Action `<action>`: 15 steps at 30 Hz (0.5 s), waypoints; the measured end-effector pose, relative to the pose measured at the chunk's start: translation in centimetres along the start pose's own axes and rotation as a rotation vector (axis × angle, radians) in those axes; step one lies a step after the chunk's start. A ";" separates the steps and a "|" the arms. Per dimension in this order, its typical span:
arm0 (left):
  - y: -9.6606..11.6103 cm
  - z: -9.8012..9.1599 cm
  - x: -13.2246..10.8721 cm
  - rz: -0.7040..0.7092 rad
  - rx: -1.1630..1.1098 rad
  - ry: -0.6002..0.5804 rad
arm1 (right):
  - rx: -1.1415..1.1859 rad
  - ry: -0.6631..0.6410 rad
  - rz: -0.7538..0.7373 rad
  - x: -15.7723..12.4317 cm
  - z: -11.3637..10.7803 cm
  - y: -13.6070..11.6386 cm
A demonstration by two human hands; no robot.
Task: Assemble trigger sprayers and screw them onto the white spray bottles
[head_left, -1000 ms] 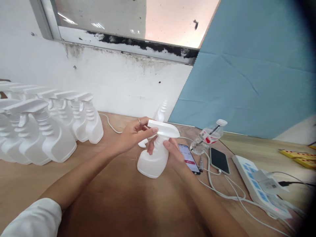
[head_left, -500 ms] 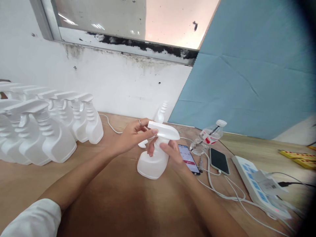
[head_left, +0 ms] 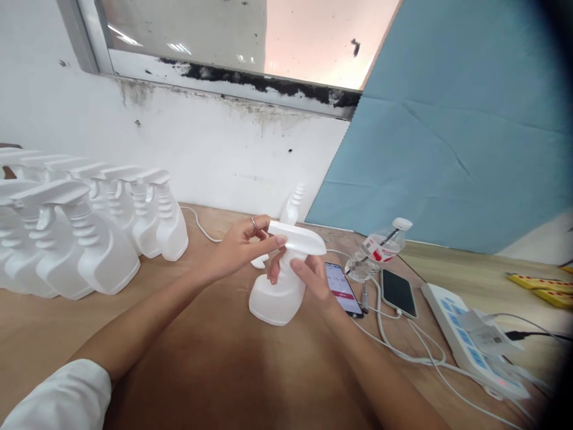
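Note:
A white spray bottle (head_left: 276,300) stands on the brown table (head_left: 215,364) in front of me, its spray head pointing left. My left hand (head_left: 246,246) grips the nozzle end of that head between thumb and fingers. Wrapped round the bottle's neck just under the head is my right hand (head_left: 312,276); some of its fingertips show on the neck's left side. A small white curved piece (head_left: 259,261), perhaps the trigger, shows below my left hand. Behind the bottle rises a white ribbed bottle neck (head_left: 293,205), its lower part hidden.
Several white spray bottles (head_left: 110,257) with heads on stand in rows at the left. To the right are a lit phone (head_left: 342,289), a clear drink bottle (head_left: 376,251), a dark-screened phone (head_left: 397,291), white cables and a power strip (head_left: 470,340). A white wall (head_left: 215,155) stands behind.
Both hands keep the same hold on the spray bottle, which stays in place. The view has shifted very slightly.

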State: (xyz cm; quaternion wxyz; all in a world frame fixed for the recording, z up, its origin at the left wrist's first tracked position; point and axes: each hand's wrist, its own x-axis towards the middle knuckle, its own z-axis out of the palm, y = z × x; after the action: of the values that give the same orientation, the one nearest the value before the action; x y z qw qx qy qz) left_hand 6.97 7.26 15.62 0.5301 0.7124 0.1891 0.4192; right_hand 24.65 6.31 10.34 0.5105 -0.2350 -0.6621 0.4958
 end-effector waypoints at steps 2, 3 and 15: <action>-0.1 0.0 0.0 -0.004 -0.019 -0.006 | -0.016 0.013 -0.009 0.1 0.1 -0.1; -0.1 0.0 0.0 -0.007 -0.021 -0.010 | -0.011 0.008 -0.012 0.1 0.2 -0.2; 1.3 -1.3 -0.6 0.175 0.758 0.236 | 0.041 -0.026 -0.065 -0.2 0.1 0.4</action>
State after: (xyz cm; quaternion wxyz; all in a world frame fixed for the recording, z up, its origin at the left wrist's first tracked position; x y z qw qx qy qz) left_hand 5.36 7.19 16.72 0.1669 0.8177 0.3282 0.4425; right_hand 24.59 6.29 9.86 0.5222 -0.1964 -0.6658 0.4955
